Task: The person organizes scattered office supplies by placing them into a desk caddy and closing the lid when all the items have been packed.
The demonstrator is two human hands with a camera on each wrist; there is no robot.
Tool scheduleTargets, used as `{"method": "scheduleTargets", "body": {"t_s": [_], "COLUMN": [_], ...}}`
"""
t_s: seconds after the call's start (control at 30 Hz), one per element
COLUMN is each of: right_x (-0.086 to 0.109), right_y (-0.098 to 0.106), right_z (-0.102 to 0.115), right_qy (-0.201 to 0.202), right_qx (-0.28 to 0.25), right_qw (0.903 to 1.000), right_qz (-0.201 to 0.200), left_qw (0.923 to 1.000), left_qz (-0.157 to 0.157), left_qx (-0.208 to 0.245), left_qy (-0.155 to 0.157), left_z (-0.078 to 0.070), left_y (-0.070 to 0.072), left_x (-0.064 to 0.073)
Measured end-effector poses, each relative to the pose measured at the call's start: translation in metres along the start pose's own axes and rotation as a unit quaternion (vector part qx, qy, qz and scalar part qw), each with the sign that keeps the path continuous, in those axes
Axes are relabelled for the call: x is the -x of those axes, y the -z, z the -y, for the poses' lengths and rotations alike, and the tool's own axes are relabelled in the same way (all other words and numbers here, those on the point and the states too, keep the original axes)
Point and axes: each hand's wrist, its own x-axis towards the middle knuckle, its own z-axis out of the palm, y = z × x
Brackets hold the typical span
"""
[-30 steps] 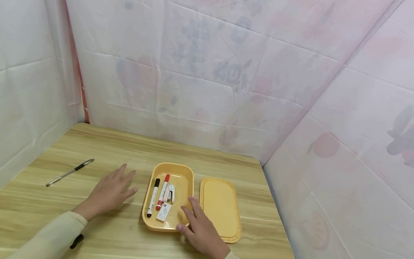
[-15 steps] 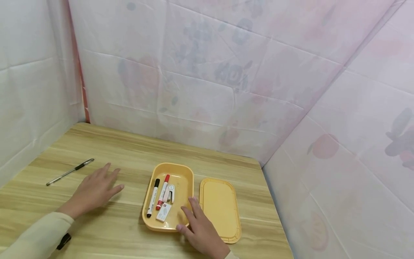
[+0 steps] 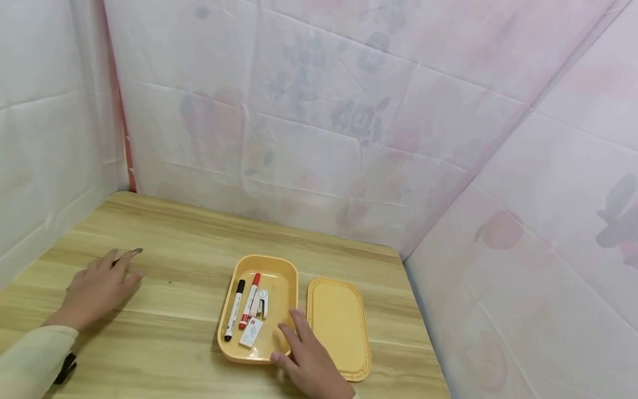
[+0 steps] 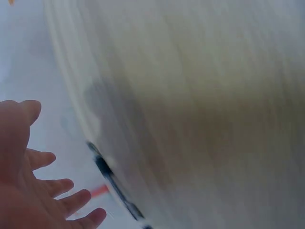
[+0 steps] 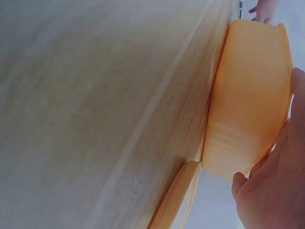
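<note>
My left hand (image 3: 99,291) hovers over a clear pen (image 3: 135,251) with a black grip, hiding most of it in the head view. In the left wrist view its fingers are spread, apart from the pen (image 4: 114,183). My right hand (image 3: 314,363) rests at the near right corner of a yellow box (image 3: 283,267), fingers relaxed over the rim. Inside the box lie a black-capped marker (image 3: 235,310), a red marker (image 3: 249,302), a small white stapler (image 3: 262,303) and a small white carton (image 3: 251,332).
A yellow lid (image 3: 339,327) lies flat right of the box, partly behind my right hand. The wood-grain table (image 3: 169,321) is bounded by a printed sheet (image 3: 309,138) at the back and pale sheets at both sides.
My left hand has moved left, away from the box, and now covers much of the pen. The right hand stays at the box rim.
</note>
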Motion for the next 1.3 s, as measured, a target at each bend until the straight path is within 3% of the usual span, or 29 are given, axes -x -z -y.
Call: {"method": "scheduleTargets", "body": {"t_s": [0.2,0.33,0.67,1.3], "right_x": [0.000,0.000,-0.001,-0.001], "right_y": [0.001,0.002,0.001,-0.001], "right_z": [0.002,0.001,0.000,0.000], "right_qy": [-0.002,-0.004,-0.001,-0.008], "right_qx": [-0.005,-0.003,-0.006,-0.015], "right_qw": [1.0000,1.0000,0.9999,0.9997], "right_qz": [0.007,0.006,0.008,0.015], "left_qw": [0.9985,0.9969,0.9907,0.9941], "left_qz": [0.033,0.048,0.107,0.097], "left_qx": [0.006,0.013,0.020,0.025], "left_qy": [0.044,0.062,0.082,0.042], "left_z": [0.032,0.041,0.043,0.037], "left_y": [0.001,0.004,0.013,0.017], "left_x": [0.001,0.000,-0.004,-0.013]}}
